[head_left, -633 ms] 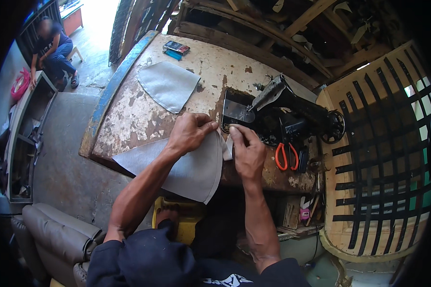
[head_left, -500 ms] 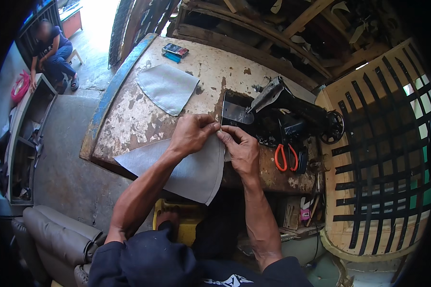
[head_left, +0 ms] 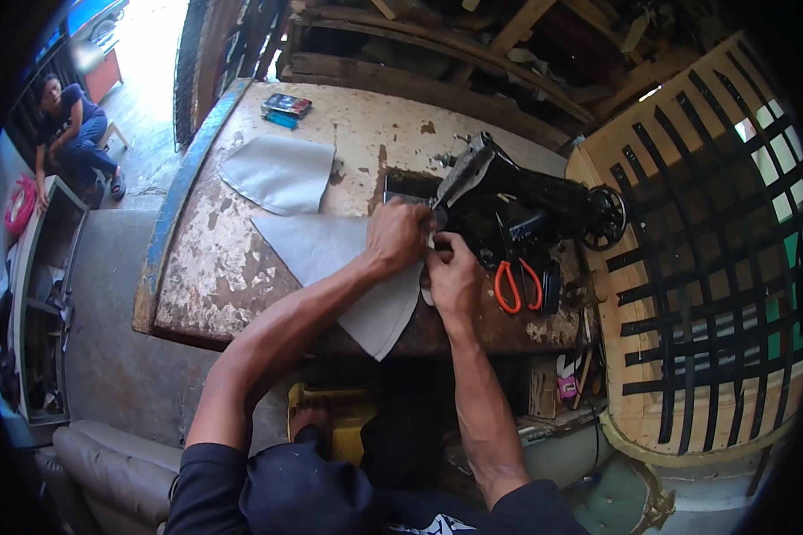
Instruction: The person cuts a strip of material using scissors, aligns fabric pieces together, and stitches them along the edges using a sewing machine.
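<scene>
Grey cloth (head_left: pixel 330 254) | long axis diagonal, tip nearward | left hand (head_left: pixel 396 237) grip: can't tell | right hand (head_left: pixel 453 278) pinching its edge

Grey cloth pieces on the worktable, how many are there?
2 clearly visible: the smaller cloth lies farther back on the table; the larger cloth runs under the left hand toward the near edge. A pale bit by the right hand might be another, partly hidden.

Short dark sleeves (head_left: pixel 212 481), perhaps navy, white print (head_left: pixel 439 524), bare hands (head_left: pixel 455 278)
</scene>
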Motion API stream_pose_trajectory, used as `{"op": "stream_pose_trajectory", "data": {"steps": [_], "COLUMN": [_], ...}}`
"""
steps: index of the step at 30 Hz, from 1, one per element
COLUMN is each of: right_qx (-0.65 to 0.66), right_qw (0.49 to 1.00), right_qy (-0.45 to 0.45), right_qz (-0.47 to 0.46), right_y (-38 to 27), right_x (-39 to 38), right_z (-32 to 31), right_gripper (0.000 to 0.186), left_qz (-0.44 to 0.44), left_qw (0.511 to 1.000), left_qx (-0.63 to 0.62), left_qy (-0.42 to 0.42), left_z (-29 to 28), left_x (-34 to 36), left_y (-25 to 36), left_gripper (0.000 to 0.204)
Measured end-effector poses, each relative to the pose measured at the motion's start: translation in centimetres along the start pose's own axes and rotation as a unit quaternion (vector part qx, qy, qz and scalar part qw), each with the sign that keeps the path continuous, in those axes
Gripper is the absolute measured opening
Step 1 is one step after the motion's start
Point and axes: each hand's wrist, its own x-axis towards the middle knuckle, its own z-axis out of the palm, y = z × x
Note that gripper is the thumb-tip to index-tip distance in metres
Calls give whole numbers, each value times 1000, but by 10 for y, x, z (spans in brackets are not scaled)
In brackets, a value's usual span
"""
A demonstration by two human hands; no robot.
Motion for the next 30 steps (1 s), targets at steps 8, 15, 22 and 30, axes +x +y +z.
{"op": "stream_pose_trajectory", "data": {"steps": [8, 15, 22, 30], "right_qx": [-227, -282, -289, 18], "right_qw": [970, 951, 948, 960], "right_qy": [-33, -115, -114, -242], "right_qz": [-76, -56, -63, 137], "right_y": [-7, -15, -1, -21], "right_x": [9, 4, 9, -13], "right_z": [-6, -12, -10, -39], "right_gripper": [30, 33, 27, 50], "left_qz": [18, 67, 194, 198], "left_qw": [993, 987, 967, 953], "left_qx": [104, 138, 141, 189], "left_qy": [44, 48, -83, -130], "left_z": [25, 18, -1, -15], "left_x": [6, 5, 4, -10], "left_y": [-10, -7, -11, -13], "left_gripper": [16, 19, 23, 39]}}
